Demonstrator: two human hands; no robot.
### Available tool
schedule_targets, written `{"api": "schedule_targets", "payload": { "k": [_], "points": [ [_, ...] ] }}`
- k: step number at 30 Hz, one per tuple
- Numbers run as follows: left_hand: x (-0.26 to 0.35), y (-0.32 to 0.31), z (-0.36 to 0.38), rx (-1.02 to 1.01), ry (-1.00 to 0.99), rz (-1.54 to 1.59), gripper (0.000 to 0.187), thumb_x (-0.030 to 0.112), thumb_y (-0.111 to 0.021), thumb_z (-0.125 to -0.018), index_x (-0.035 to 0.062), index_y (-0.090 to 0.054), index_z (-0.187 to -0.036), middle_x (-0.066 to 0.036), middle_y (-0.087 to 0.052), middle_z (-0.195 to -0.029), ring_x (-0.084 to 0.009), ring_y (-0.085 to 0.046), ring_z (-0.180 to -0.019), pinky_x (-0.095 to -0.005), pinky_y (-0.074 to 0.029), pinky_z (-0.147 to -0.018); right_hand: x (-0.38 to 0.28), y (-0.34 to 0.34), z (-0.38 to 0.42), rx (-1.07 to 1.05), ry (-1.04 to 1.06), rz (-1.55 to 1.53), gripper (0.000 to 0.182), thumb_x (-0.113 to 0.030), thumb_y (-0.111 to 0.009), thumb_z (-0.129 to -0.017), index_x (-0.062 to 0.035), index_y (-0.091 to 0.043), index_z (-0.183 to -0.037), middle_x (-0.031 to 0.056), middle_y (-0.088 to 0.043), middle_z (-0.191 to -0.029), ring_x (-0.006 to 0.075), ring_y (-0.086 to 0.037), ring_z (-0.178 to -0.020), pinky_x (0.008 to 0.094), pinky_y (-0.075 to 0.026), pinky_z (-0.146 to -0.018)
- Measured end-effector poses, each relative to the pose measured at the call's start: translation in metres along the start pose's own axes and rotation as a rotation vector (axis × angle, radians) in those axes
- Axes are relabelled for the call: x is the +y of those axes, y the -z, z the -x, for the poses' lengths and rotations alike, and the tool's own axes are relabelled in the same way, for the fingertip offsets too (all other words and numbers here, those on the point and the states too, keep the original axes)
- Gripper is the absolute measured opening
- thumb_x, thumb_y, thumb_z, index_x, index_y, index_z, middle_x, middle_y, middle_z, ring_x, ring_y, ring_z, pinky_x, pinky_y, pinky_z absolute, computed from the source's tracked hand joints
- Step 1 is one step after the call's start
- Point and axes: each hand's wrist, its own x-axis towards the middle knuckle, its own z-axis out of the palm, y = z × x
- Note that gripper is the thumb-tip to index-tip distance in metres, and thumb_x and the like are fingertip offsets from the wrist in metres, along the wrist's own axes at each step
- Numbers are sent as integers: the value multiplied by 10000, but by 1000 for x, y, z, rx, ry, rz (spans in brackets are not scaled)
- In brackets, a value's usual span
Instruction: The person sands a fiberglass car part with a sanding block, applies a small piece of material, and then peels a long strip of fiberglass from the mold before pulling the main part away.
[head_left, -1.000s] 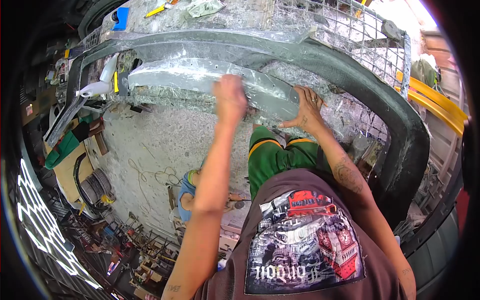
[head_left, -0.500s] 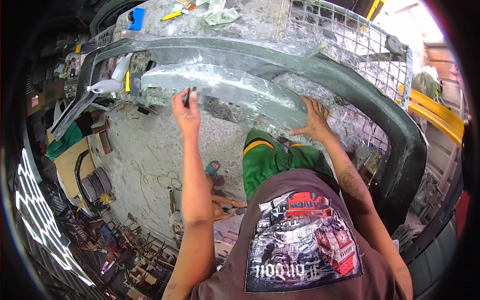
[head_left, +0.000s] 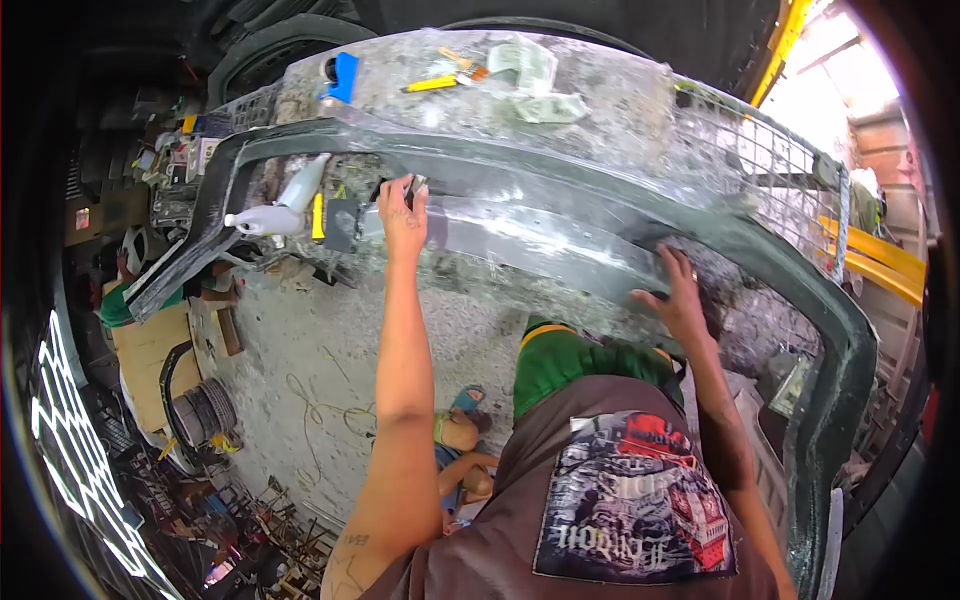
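A small dark block (head_left: 416,188) is pinched between the fingers and thumb of my left hand (head_left: 404,222), over the left end of a long curved grey panel (head_left: 540,238). White dusty streaks mark the panel. At its right end my right hand (head_left: 685,292) has its fingers spread, touching the edge of the panel. Around the panel's far side and ends curves a larger dark bumper-like frame (head_left: 590,172). Left of my left hand lie a dark flat square (head_left: 343,222), a yellow strip-like tool (head_left: 318,216) and a whitish bottle (head_left: 265,220).
On the dusty tabletop (head_left: 620,110) beyond the frame lie a blue tool (head_left: 342,78), a yellow cutter (head_left: 431,84) and crumpled sheeting (head_left: 535,80). Wire mesh (head_left: 770,150) is at the right. A person (head_left: 465,450) is low beside me; another in green (head_left: 125,300) is far left.
The view has shifted, so the work appears lower and further right. My left hand has moved with the block towards the panel's left end and far edge. My right hand stays at the right end.
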Motion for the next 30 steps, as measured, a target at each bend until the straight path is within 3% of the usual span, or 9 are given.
{"api": "schedule_targets", "payload": {
  "k": [4,9,11,13,14,18,21,25,30],
  "points": [
    [-120,27,-32,112,55,-213,313,165,-767,-930,1,-656,-1172,-214,-642,-1093,-426,-629,-1007,-513,-511,-901,-29,1,14,226,-5,73,755,-334,-895,-829,5,-569,-1420,221,-611,-1372,394,-601,-1275,461,-504,-1055],
    [-230,25,-66,-9,147,-251,309,174,-796,-877,33,-668,-1120,-220,-649,-1086,-460,-618,-1042,-574,-493,-888,-22,-7,66,-194,-693,-495,445,-412,-731,-1011,25,-739,-1094,120,-775,-1034,251,-743,-950,361,-588,-822],
    [-248,17,-70,-111,172,-359,407,261,-815,-876,40,-668,-1185,-218,-653,-1148,-445,-623,-1108,-550,-506,-932,-24,-37,80,-233,-807,-683,508,-450,-689,-1031,36,-709,-1177,150,-759,-1122,267,-736,-1018,367,-585,-873],
    [-201,14,-66,-160,344,-619,655,424,-806,-895,39,-594,-1381,-243,-595,-1330,-451,-566,-1254,-544,-479,-1041,-27,-58,91,-257,-919,-865,577,-489,-647,-1051,47,-679,-1261,180,-744,-1211,282,-730,-1087,373,-583,-925],
    [-177,9,-63,-87,205,-497,772,485,-755,-932,-4,-516,-1480,-263,-551,-1424,-477,-508,-1341,-562,-420,-1123,-35,-68,88,-158,-945,-1105,631,-494,-632,-1057,61,-600,-1355,207,-695,-1306,298,-693,-1178,388,-567,-988],
    [8,-25,-3,-439,-94,93,704,275,-716,-963,-47,-475,-1541,-284,-396,-1643,-440,-367,-1532,-520,-303,-1251,-37,-102,70,94,-931,-1593,776,-507,-584,-1076,74,-376,-1546,273,-511,-1540,344,-559,-1392,434,-503,-1138],
    [92,-40,82,-731,-382,280,853,315,-771,-936,7,-355,-1614,-245,-361,-1670,-420,-341,-1550,-535,-308,-1242,-38,-117,57,240,-915,-1687,683,-462,-577,-1088,68,-430,-1492,276,-515,-1516,360,-540,-1406,453,-506,-1143],
    [114,-9,109,-573,-262,361,849,272,-816,-895,83,-394,-1606,-191,-424,-1617,-413,-397,-1502,-576,-316,-1207,-38,-112,51,334,-813,-1649,495,-336,-587,-1088,64,-499,-1365,261,-609,-1378,386,-616,-1316,461,-563,-1076],
    [61,17,93,-417,-190,-100,737,184,-814,-868,194,-517,-1542,-102,-520,-1524,-366,-480,-1410,-580,-308,-1156,-77,-53,33,384,-837,-1636,344,-183,-577,-1038,78,-532,-1258,262,-671,-1223,408,-734,-1083,467,-641,-942]
  ]
}}
